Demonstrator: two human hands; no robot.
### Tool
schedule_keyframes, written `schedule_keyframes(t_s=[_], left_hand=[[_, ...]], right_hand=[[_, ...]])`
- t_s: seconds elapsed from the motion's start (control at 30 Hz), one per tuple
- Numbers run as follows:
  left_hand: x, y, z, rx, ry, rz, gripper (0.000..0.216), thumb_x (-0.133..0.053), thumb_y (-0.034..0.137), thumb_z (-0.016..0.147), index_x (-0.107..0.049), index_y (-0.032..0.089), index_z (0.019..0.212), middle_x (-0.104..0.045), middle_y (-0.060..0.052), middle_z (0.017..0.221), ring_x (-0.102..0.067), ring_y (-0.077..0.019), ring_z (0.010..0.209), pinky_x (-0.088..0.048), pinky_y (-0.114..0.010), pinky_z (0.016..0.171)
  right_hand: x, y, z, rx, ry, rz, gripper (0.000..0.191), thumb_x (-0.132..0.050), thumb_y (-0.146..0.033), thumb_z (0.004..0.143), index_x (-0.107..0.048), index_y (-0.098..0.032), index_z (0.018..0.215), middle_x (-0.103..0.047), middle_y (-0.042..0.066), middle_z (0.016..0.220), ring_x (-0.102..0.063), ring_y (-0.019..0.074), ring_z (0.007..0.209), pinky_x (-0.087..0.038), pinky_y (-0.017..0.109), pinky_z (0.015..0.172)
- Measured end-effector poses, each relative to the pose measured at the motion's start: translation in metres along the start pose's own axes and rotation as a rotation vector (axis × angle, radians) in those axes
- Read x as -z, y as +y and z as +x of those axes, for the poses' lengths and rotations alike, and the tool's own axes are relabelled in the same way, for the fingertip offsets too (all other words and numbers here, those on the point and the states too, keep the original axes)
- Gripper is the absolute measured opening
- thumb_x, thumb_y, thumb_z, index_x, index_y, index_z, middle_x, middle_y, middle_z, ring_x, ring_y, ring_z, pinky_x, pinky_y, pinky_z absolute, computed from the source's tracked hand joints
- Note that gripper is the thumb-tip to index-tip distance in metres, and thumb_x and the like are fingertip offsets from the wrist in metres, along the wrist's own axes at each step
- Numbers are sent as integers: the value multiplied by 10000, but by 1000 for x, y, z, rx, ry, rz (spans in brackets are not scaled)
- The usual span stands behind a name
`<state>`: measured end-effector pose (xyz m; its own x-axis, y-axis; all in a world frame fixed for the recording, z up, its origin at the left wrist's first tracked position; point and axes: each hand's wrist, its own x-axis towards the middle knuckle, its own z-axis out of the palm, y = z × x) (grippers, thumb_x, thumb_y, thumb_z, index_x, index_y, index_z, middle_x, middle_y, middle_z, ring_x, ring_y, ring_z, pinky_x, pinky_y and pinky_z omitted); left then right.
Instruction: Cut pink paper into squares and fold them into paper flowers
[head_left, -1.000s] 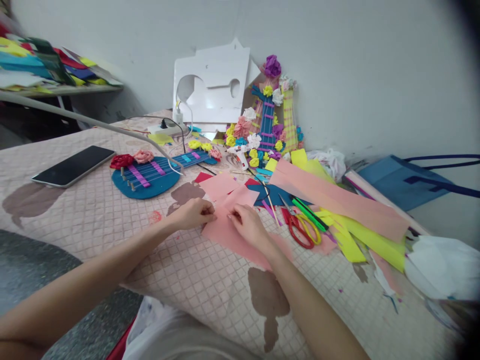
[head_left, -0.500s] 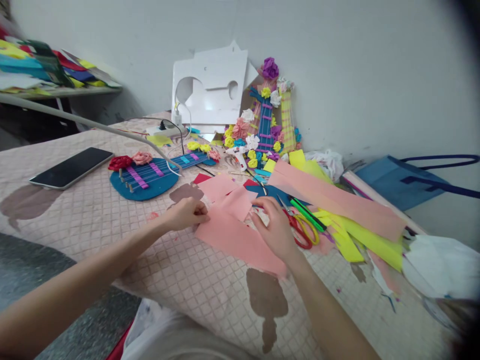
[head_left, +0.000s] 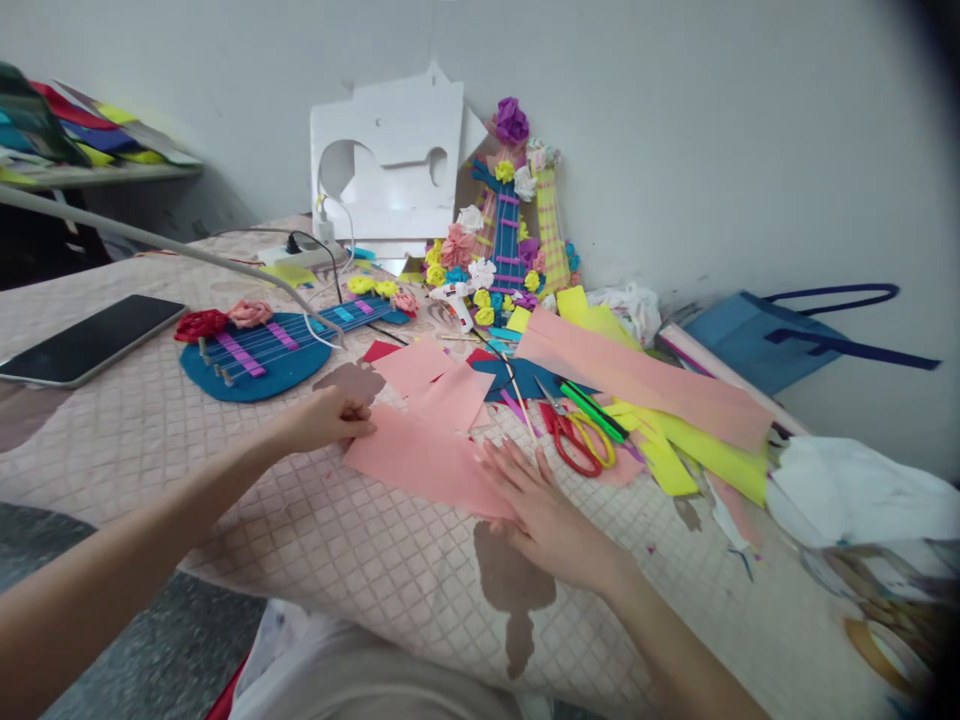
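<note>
The pink sheet [head_left: 427,465] lies flat on the desk [head_left: 360,560] in front of me, its long side slanting down toward my right. At its left end is my left grip [head_left: 324,418], fingers curled in and thumb tip at the edge; I cannot say whether they pinch the paper. My right grip [head_left: 551,515] is spread out, palm down with fingers extended, over the sheet's right end, holding nothing between the fingers. Smaller pink pieces [head_left: 412,368] lie just beyond the sheet. Near my right fingers are scissors [head_left: 568,425] with red and yellow handles, next to a green cutter [head_left: 594,412]. Behind these a long pink strip [head_left: 645,375] overlaps yellow strips [head_left: 671,460]. Farther back lies a white glue gun [head_left: 455,302]. Off to my left are a blue paper guitar [head_left: 300,375] with flowers and a phone [head_left: 94,340]. By the wall stand white boards [head_left: 416,115] and a flowered blue guitar [head_left: 508,240].
</note>
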<state>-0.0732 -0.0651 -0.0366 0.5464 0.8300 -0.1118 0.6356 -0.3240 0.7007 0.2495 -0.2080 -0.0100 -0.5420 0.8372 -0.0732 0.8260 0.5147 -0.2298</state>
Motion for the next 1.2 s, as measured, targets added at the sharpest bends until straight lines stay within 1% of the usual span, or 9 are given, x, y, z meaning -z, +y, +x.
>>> schedule_keyframes(t_s=[0.17, 0.3, 0.37, 0.47, 0.57, 0.7, 0.87, 1.1, 1.2], left_hand=[[2, -4, 2, -13, -29, -10, 352, -579, 451, 726, -484, 169, 538, -457, 18, 503, -398, -105, 503, -285, -239, 482], [3, -4, 3, 7, -23, 18, 345, -592, 451, 717, -506, 171, 535, -477, 12, 501, -403, -107, 503, -289, -243, 483], [4, -3, 3, 14, -31, 24, 344, -593, 456, 717, -512, 172, 540, -482, 10, 503, -409, -109, 506, -291, -243, 484], [5, -1, 3, 24, -38, 26, 361, -594, 472, 715, -510, 171, 534, -482, 6, 505, -413, -112, 510, -295, -244, 484], [7, -2, 2, 44, -32, 2, 378, -593, 496, 710, -513, 171, 535, -486, 0, 515, -417, -116, 513, -301, -247, 483], [8, -3, 2, 58, -35, -23, 373, -602, 503, 696, -519, 172, 545, -484, 1, 530, -423, -118, 523, -312, -253, 496], [8, -7, 4, 64, -62, -19, 371, -610, 500, 691, -515, 171, 547, -478, 5, 519, -416, -114, 514, -302, -251, 490], [11, -7, 2, 34, -68, -44, 366, -615, 467, 718, -495, 169, 541, -466, 10, 502, -405, -102, 486, -287, -240, 456], [11, -10, 2, 15, -56, -14, 382, -601, 462, 736, -466, 167, 535, -451, 12, 496, -393, -96, 476, -287, -235, 447]], right_hand=[[-14, 22, -16, -43, -42, 4, 648, -325, -475, 948, 12, -299, 1471, -124, 41, 1544, -69, 223, 1418, -88, 567, 1120], [-9, 29, -28, -47, 80, 85, 654, -224, -520, 946, 45, -249, 1476, -75, 79, 1547, -63, 206, 1415, -159, 495, 1131], [-7, 25, -33, -22, 121, 77, 675, -216, -548, 933, 19, -236, 1483, -81, 94, 1544, -65, 220, 1414, -158, 503, 1129], [-13, 19, -42, 81, 18, 9, 703, -330, -545, 915, -29, -261, 1483, -154, 78, 1534, -92, 241, 1413, -97, 546, 1129], [-19, 18, -55, 87, -95, -22, 703, -382, -521, 912, -40, -286, 1479, -172, 41, 1531, -97, 241, 1414, -62, 558, 1132], [-15, 24, -69, 58, -103, 35, 668, -336, -517, 927, -43, -288, 1482, -154, 21, 1538, -109, 214, 1414, -93, 502, 1151], [-12, 28, -54, -54, 127, 12, 634, -255, -469, 958, 4, -233, 1486, -113, 60, 1547, -87, 209, 1416, -155, 476, 1146], [-30, 37, -32, -22, 55, -93, 681, -319, -471, 947, 14, -216, 1483, -160, 83, 1537, -112, 210, 1415, -162, 492, 1139], [-32, 37, -36, -73, 115, -59, 657, -267, -459, 959, 26, -193, 1484, -88, 94, 1548, -73, 213, 1419, -173, 488, 1135]])
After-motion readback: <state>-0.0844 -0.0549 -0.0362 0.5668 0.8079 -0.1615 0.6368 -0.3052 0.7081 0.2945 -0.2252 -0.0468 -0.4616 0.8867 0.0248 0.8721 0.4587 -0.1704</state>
